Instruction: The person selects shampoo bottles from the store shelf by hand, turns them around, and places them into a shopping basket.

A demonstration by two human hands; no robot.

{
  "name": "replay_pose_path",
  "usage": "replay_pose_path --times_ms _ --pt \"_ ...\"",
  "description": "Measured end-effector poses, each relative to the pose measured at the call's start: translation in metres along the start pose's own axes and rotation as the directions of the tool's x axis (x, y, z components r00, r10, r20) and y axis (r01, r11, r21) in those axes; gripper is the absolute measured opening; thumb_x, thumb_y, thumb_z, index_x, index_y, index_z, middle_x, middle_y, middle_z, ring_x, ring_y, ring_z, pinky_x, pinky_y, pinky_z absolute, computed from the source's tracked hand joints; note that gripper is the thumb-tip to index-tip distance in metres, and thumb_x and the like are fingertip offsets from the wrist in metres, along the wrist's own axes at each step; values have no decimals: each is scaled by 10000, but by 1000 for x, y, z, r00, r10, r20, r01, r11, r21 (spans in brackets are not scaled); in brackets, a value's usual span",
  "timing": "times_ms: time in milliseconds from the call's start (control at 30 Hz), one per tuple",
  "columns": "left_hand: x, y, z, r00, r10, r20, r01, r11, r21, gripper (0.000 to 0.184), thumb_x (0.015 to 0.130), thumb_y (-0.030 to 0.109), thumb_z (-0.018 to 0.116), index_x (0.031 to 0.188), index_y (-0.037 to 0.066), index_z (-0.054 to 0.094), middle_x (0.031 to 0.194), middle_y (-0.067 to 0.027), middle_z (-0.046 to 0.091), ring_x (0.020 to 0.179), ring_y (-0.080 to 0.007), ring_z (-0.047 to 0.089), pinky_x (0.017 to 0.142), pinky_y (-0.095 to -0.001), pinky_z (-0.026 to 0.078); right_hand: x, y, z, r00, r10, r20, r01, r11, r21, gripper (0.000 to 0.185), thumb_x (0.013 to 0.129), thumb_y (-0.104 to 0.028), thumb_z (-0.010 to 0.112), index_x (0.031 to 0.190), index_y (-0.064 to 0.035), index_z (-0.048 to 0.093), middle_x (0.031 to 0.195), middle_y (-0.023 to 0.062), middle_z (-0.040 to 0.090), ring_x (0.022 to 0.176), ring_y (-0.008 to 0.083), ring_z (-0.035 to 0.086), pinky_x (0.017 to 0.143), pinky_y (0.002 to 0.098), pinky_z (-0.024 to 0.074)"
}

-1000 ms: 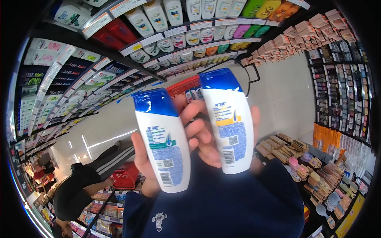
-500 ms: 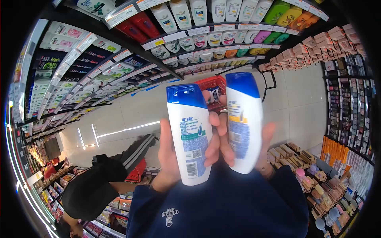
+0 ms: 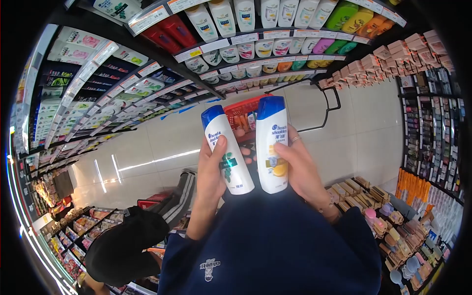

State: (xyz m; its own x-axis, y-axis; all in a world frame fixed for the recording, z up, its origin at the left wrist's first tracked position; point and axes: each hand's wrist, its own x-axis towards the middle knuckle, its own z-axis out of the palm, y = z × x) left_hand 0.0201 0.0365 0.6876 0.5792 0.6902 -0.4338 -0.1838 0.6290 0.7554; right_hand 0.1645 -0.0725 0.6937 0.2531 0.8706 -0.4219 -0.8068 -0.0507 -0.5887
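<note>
Two white shampoo bottles with blue caps are held side by side in front of my chest, front labels facing me. My left hand (image 3: 212,164) is closed round the green-label shampoo bottle (image 3: 235,172), thumb across its front; this bottle tilts, its cap leaning left. My right hand (image 3: 300,160) grips the yellow-label shampoo bottle (image 3: 273,132) from the right, thumb on the label, and holds it nearly upright. Some fingertips show in the gap between the bottles. The other fingers are hidden behind them.
Beyond the bottles a red shopping basket (image 3: 241,105) holds packaged items. Shelves of shampoo bottles (image 3: 246,51) run along the far side. A person in dark clothes (image 3: 125,241) bends at my left. Makeup tools on a display (image 3: 393,231) stand at right, above tiled floor (image 3: 344,147).
Both bottles have turned from their back labels to their fronts, and my thumbs now lie across them. The right bottle has shifted left. The person at left has moved slightly.
</note>
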Motion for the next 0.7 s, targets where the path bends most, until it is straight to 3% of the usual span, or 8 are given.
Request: replay_pose_path --times_ms 33,67,133,267,333,400,533,700 --pt "0 1 -2 1000 -4 -11 4 1000 -27 421 957 252 476 1270 -2 354 1161 -229 567 987 -302 624 702 -397 577 3 2 2 999 -44 -16 43 996 -78 576 930 -112 519 1401 -12 203 1212 137 497 1023 189 566 867 320 491" --pt "1 1 -2 1000 -5 -11 4 1000 -28 421 957 252 476 1270 -2 354 1161 -229 567 987 -302 624 702 -397 577 5 4 3 996 -89 -27 84 984 -157 604 926 -89 536 1410 -5 183 1250 129 469 1080 156 540 889 297 480" --pt "3 2 -2 996 -84 22 86 984 -156 430 970 253 413 1309 -1 343 1202 -244 549 1018 -336 611 796 -427 553 8 6 2 996 -95 -4 93 982 -163 613 923 -74 539 1413 2 178 1246 134 467 1078 170 542 891 298 480" --pt "1 -3 -8 993 -115 10 115 970 -212 417 964 185 345 1318 -34 330 1223 -240 542 1074 -364 579 854 -465 520 13 10 8 978 -209 17 198 894 -402 612 928 -69 518 1426 -50 162 1236 169 460 1076 188 538 896 303 474" --pt "-3 -4 -8 994 -105 21 107 973 -205 406 967 175 379 1305 -48 357 1198 -202 568 1072 -305 588 861 -411 514 13 12 9 969 -244 26 229 861 -454 608 931 -71 512 1428 -71 161 1235 181 458 1080 195 534 903 311 464" --pt "-4 -13 -14 993 -68 -92 71 997 22 378 955 210 442 1243 -33 436 1162 -172 580 1030 -228 599 878 -383 492 18 17 2 952 -282 118 293 737 -609 595 930 -70 509 1419 -96 173 1228 198 454 1090 218 526 921 331 434" --pt "-8 -14 -20 993 -102 -59 97 992 -76 369 969 188 465 1254 -44 444 1140 -127 602 1013 -172 605 872 -303 483 20 22 0 947 -301 113 306 732 -609 582 925 -100 537 1399 -68 201 1245 207 478 1119 226 512 937 340 416" --pt "-8 -17 -18 992 -103 -75 90 984 -153 378 985 219 439 1264 -37 436 1153 -127 592 1027 -175 595 888 -308 472 21 29 -3 963 -262 57 245 770 -589 525 918 -118 566 1342 15 287 1220 197 514 1107 199 525 921 308 429"
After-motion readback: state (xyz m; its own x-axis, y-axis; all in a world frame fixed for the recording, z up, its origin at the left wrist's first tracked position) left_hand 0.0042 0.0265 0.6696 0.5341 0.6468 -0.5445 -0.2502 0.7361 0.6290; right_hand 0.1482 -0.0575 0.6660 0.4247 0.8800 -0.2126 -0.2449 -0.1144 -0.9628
